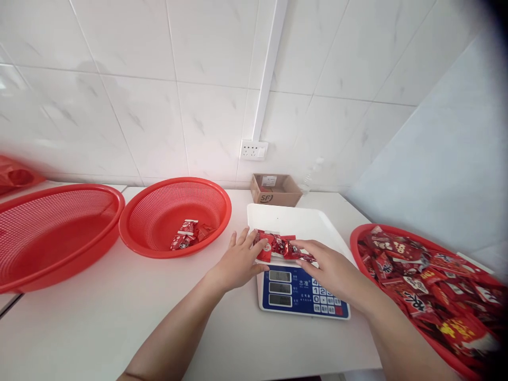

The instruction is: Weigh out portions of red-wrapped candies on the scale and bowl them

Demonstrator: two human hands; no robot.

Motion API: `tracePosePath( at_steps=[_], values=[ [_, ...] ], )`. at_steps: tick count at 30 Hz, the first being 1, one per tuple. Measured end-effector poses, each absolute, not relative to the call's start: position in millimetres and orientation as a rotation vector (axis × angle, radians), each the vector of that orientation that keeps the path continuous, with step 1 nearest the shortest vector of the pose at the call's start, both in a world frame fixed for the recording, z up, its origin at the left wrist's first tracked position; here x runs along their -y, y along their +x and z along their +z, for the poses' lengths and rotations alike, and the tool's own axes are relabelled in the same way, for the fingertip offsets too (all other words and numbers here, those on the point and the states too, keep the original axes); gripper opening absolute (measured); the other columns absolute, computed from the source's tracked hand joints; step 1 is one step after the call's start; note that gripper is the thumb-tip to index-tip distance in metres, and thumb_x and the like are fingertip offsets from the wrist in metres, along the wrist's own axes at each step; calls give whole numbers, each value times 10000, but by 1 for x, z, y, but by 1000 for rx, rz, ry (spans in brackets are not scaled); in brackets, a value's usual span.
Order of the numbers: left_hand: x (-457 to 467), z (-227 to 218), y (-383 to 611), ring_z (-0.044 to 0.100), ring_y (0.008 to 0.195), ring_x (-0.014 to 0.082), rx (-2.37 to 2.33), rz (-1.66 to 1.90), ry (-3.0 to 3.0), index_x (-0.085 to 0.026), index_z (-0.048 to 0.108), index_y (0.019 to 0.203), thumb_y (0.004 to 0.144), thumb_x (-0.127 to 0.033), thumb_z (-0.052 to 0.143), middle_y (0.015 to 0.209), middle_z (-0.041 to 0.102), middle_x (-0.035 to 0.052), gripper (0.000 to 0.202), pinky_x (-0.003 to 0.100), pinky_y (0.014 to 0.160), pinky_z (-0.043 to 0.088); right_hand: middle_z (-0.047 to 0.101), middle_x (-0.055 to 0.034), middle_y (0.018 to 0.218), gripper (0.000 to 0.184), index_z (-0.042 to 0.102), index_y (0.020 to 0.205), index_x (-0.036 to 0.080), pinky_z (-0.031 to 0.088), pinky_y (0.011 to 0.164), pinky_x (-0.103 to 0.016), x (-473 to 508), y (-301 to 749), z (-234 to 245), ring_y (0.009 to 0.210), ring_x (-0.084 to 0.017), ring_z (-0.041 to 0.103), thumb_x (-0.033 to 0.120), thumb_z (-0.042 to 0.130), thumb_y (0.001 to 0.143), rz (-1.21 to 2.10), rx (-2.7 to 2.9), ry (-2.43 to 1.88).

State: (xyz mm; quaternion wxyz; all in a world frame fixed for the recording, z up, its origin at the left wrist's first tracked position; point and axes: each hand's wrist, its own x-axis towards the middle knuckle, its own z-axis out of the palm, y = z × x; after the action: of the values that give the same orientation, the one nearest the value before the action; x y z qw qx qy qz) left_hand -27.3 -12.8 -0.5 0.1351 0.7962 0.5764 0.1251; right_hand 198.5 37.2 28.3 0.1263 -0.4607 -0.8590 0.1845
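A small pile of red candy-like packets (278,244) lies across the front of the white weighing tray (291,218) on the digital scale. My left hand (240,260), fingers spread, rests against the left end of the pile, holding nothing. At the opposite end, my right hand (323,259) has its thumb and fingers closed around some of the packets. Below the tray is the scale's blue panel (304,292), with three displays and a keypad that my right hand partly covers.
Several more packets lie in the middle red basket (137,206). Another red basket (115,238) stands at far left. A basket heaped with red packets (420,286) is on the right. Behind the scale sit a cardboard box (275,198) and a clear bottle (311,174), near the wall.
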Motion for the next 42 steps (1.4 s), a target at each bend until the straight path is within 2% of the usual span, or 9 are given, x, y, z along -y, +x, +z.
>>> tracePosePath(
  at_steps=[3,6,13,20,24,27,31,35,42],
  values=[
    [13,-2,-27,128,1417,382,-1678,370,2325,-230,354,1414,904,-414,524,1527,271,151,568,612,1104,170,617,-76,1154,304,516,1115,234,512,843,-384,-34,196,29,1012,-227,619,307,404,842,548,2401,-1301],
    [12,-4,-27,134,1418,377,-1686,373,2336,-248,337,1418,905,-425,518,1527,278,135,572,614,1102,174,660,-41,1023,184,542,983,257,516,819,-381,-33,192,28,971,-226,628,328,436,851,601,2364,-1274],
    [12,-4,-28,117,1422,371,-1676,385,2315,-234,317,1431,912,-436,501,1537,246,150,586,611,1105,167,638,-52,981,191,651,949,257,494,838,-402,-37,182,5,954,-221,586,207,493,855,407,2464,-950],
    [12,-6,-29,134,1419,373,-1681,398,2326,-251,325,1423,903,-427,522,1527,271,143,584,614,1100,181,640,-37,887,109,554,856,222,470,798,-408,-32,177,-13,879,-218,578,127,500,851,174,2478,-913],
    [11,-7,-29,139,1417,379,-1689,387,2332,-241,329,1423,902,-439,518,1523,278,147,588,612,1099,184,636,-61,1000,86,590,893,223,454,855,-426,-30,180,-20,984,-236,564,199,507,890,62,2431,-846],
    [12,-7,-29,141,1416,378,-1699,364,2330,-238,327,1423,904,-445,511,1528,265,152,588,608,1099,185,633,-67,1041,135,636,882,228,457,874,-432,-29,181,-23,1018,-241,561,254,505,904,30,2407,-836],
    [12,-7,-29,143,1417,376,-1690,367,2329,-221,337,1420,907,-447,504,1524,269,165,584,603,1101,181,639,-68,1059,171,663,902,235,457,899,-448,-28,182,-23,1043,-248,561,270,496,914,74,2419,-884],
    [12,-7,-29,152,1418,366,-1690,394,2330,-249,351,1407,902,-454,510,1518,285,151,568,603,1096,190,640,-65,1070,188,670,913,243,451,915,-461,-28,182,-25,1055,-252,557,299,491,920,114,2410,-913],
    [12,-5,-30,139,1422,361,-1694,383,2329,-232,342,1415,912,-441,498,1526,274,151,566,597,1097,190,652,-80,1050,224,657,964,228,458,903,-440,-27,189,-20,1016,-250,582,370,489,924,88,2316,-925]
  ],
)
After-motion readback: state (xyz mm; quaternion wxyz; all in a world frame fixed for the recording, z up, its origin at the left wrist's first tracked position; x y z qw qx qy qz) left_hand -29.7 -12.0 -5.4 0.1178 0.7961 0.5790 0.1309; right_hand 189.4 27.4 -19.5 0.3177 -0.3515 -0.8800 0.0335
